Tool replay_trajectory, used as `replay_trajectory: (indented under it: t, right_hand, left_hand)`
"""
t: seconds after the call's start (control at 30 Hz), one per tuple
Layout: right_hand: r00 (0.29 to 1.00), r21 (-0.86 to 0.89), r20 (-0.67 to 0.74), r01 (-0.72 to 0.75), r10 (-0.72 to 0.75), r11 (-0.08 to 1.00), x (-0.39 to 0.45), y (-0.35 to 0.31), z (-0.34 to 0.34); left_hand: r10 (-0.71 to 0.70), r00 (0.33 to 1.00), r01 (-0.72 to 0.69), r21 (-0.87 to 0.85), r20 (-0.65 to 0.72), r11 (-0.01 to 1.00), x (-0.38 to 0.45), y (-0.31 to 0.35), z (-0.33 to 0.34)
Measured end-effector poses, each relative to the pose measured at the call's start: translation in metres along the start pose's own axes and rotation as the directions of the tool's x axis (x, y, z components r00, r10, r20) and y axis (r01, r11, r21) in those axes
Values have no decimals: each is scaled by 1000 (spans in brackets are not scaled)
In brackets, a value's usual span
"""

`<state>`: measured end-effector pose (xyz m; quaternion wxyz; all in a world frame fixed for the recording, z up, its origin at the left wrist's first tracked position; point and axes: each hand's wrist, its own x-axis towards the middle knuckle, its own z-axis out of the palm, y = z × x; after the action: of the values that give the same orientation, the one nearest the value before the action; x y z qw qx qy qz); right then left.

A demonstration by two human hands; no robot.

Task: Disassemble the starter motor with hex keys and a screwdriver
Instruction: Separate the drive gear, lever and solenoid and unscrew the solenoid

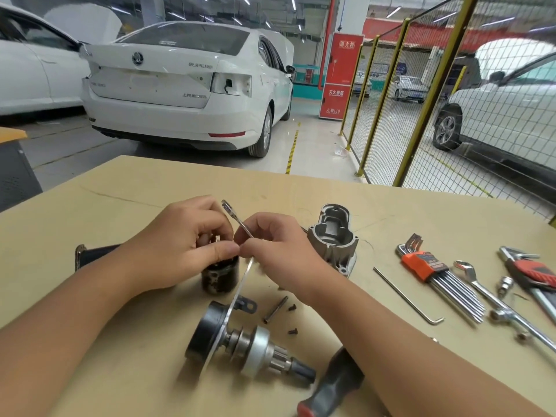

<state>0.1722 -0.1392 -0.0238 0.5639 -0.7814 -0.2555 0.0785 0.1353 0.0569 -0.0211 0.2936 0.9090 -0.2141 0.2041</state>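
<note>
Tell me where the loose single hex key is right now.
In the head view the loose hex key lies flat on the table, right of centre, between the grey aluminium housing and the orange-holdered hex key set, untouched by either hand.

Two bare forearms, no sleeves in view, no gloves, no watch or bracelet at either wrist. Left hand [180, 245] and right hand [276, 248] both bare, no rings visible on the fingers. Short, plain fingernails, unpainted. Nothing above the forearms in view, so clothing not visible
</note>
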Motion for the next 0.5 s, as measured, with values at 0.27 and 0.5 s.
replay_trajectory:
  t: [0.27,0.5]
  right_hand:
    - [1000,36,-16,2,-1,999,0,3,0]
    - [1000,38,-6,-24,24,999,0,3,1]
  left_hand:
    - [-26,995,44,-181,101,982,-3,-2,-5]
    - [-48,996,55,-106,69,993,-1,-4,-2]
